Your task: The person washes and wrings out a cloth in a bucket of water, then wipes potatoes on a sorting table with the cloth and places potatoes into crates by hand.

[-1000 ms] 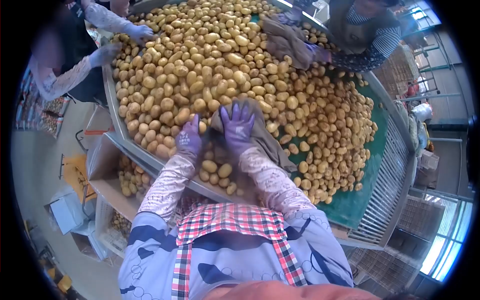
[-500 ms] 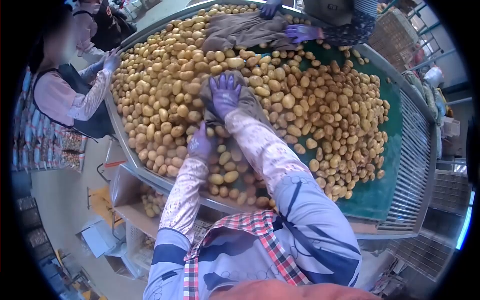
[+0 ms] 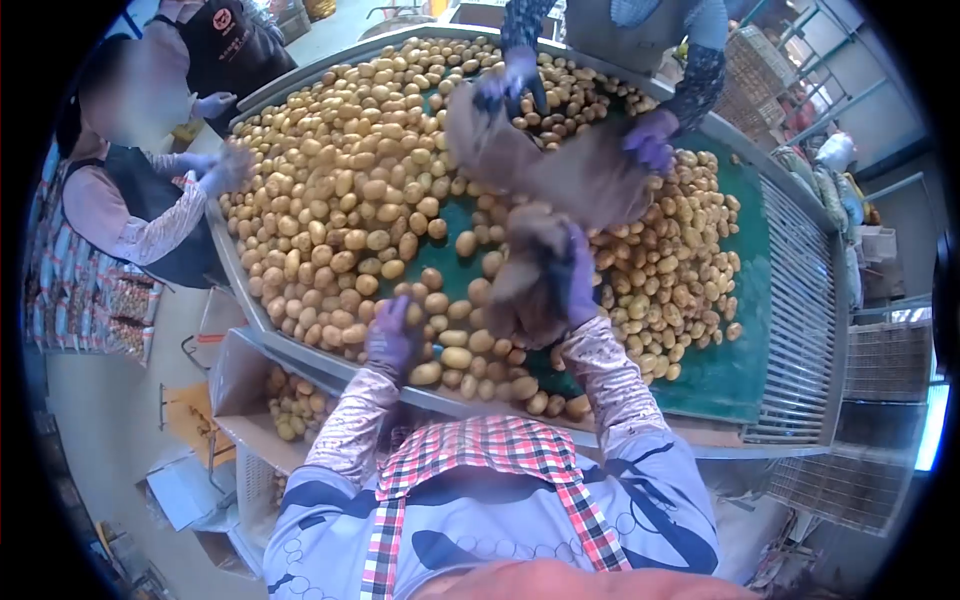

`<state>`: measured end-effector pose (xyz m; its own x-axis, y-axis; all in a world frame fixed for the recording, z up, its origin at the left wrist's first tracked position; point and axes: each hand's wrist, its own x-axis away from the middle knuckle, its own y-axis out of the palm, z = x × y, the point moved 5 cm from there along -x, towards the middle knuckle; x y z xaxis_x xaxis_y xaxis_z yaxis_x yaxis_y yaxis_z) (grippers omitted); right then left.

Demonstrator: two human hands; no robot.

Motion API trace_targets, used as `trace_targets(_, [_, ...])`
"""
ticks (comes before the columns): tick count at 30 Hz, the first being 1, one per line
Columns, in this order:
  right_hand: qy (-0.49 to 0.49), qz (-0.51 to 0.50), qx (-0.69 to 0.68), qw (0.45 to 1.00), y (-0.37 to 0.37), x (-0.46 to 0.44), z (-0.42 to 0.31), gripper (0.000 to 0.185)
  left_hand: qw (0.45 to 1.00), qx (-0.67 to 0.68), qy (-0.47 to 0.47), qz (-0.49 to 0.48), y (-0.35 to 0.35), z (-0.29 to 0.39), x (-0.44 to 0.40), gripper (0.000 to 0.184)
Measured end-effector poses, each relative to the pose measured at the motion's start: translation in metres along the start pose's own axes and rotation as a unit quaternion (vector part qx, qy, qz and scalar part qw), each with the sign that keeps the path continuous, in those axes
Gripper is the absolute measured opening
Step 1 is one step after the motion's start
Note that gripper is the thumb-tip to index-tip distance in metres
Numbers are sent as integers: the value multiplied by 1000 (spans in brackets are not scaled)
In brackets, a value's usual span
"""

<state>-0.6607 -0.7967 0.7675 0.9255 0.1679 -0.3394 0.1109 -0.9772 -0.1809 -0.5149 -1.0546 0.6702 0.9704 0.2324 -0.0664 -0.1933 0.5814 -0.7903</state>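
Observation:
Potatoes (image 3: pixel 340 210) lie in a broad layer over a metal-edged sorting table with a green surface (image 3: pixel 745 300). My left hand (image 3: pixel 388 335), in a purple glove, rests on potatoes near the front edge; whether its fingers hold one is hidden. My right hand (image 3: pixel 580 275), gloved in purple, grips a brown cloth (image 3: pixel 528 275) that is bunched up and blurred by motion. Green surface shows around the cloth. Just beyond, a co-worker's two gloved hands (image 3: pixel 652 140) hold another brown cloth (image 3: pixel 590 180) stretched over the potatoes.
Two people stand at the left, one (image 3: pixel 135 205) with hands at the table's edge. A cardboard box (image 3: pixel 245 385) holding potatoes is below the front left edge. Metal rollers (image 3: pixel 800 320) line the table's right end. Stacked crates (image 3: pixel 750 85) stand at the back right.
My right hand has pulled its cloth right and toward me, off the potatoes. My left hand has moved slightly nearer me. The co-worker's cloth has shifted right and nearer, exposing green surface.

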Motion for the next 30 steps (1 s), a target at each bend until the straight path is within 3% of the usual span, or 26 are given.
trace_targets(1, [16,66,-7,998,-5,-13,-16,45,998,-31,2,58,1,-17,-6,53])
trace_targets(3, [-115,125,229,959,-11,-34,-12,66,992,-79,5,96,7,-31,-13,52])
trace_targets(5, [-10,36,437,899,8,-37,39,69,991,-115,14,61,7,-31,-23,52])
trace_targets(7, [46,-109,613,781,34,-24,133,71,988,-133,53,63,20,-36,-34,50])
trace_targets(8, [-8,-120,645,755,49,-22,132,65,985,-152,60,51,27,-37,-40,49])
trace_targets(9, [-70,-58,621,778,56,-31,137,54,989,-141,26,17,31,-33,-50,49])
trace_targets(10, [-127,6,596,793,60,-43,144,43,978,-190,53,72,38,-42,-50,50])
trace_targets(12, [-52,-6,583,811,66,-88,117,23,995,-75,19,58,26,-22,-79,52])
trace_targets(13, [-44,45,610,790,71,-100,107,12,991,-87,31,96,35,-30,-88,53])
trace_targets(14, [-27,-18,664,747,85,-104,123,12,984,-100,45,137,40,-37,-96,55])
trace_targets(16, [-114,40,481,869,104,-68,151,12,989,-89,7,120,43,-32,-110,57])
trace_targets(17, [-126,29,431,893,97,-52,127,11,988,-97,0,119,41,-23,-107,54])
trace_targets(19, [-61,-67,414,906,77,-16,74,17,990,-85,11,115,35,-15,-100,51])
trace_targets(20, [-122,-1,396,910,77,6,86,11,992,-57,25,114,37,-27,-96,55])
trace_targets(21, [-23,-72,382,921,67,29,103,18,995,-40,21,85,33,-11,-86,55])
trace_targets(22, [74,-39,211,974,54,47,115,19,998,-18,16,56,25,-3,-79,54])
trace_targets(23, [158,-5,26,987,42,64,126,21,999,-30,11,37,25,-8,-71,54])
trace_targets(24, [209,27,-70,975,18,63,102,23,999,-44,5,19,28,-21,-62,54])
trace_targets(25, [253,69,-165,951,-6,63,77,25,993,-81,64,49,33,-36,-53,54])
trace_targets(27, [214,88,-346,909,-72,38,1,27,998,-40,41,17,21,-4,-40,52])
trace_targets(29, [79,126,-404,903,-131,23,-9,27,999,32,-4,-2,14,26,-30,51])
trace_targets(30, [23,169,-314,934,-159,17,-6,26,998,60,-20,5,17,16,-27,52])
